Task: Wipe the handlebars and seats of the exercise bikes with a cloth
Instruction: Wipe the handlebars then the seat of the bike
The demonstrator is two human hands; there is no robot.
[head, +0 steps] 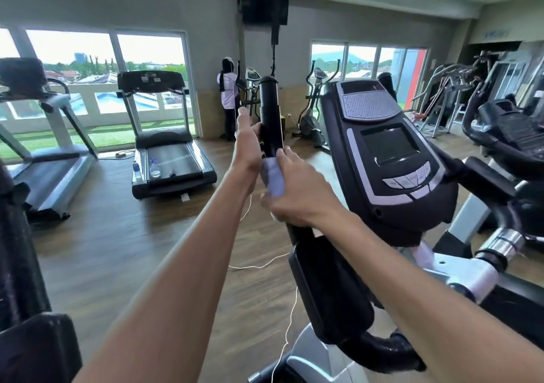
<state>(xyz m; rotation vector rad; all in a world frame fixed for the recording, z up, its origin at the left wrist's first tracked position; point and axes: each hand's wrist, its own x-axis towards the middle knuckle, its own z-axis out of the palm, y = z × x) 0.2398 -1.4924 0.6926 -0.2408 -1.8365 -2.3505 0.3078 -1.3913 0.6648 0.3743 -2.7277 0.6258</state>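
Centrally, handlebar: a black upright handlebar (pixel 269 112) stands at frame centre, its capped top at 12 o'clock from both hands.
Cloth: a pale blue cloth (pixel 273 178) is wrapped against the bar just below the left hand, partly covered by the right hand.
Left hand: the left hand (pixel 247 153) grips the bar from its 9 o'clock side, fingers curled round it except one finger pointing straight up.
Right hand: the right hand (pixel 294 194) clamps the cloth to the bar, fingers curled together over the fabric.
Console: the bike's console (pixel 388 153) with dark screen and buttons sits at 3 o'clock from the hands.
Containers: a spray bottle (pixel 155 166) with clear liquid and a smaller bottle (pixel 136 170) stand on a treadmill (pixel 167 147) at 9 o'clock; what the smaller one holds is too small to tell.
Hidden or unclear: the bar's lower stretch is covered by the right hand; the fingertips of both hands are out of sight behind the bar; a second treadmill (pixel 44 147) is cut off at the left edge; a person (pixel 228 94) in a white top stands far off at 12 o'clock, back turned; a thin white cord (pixel 290 318) trails down at 6 o'clock, its ends unseen.
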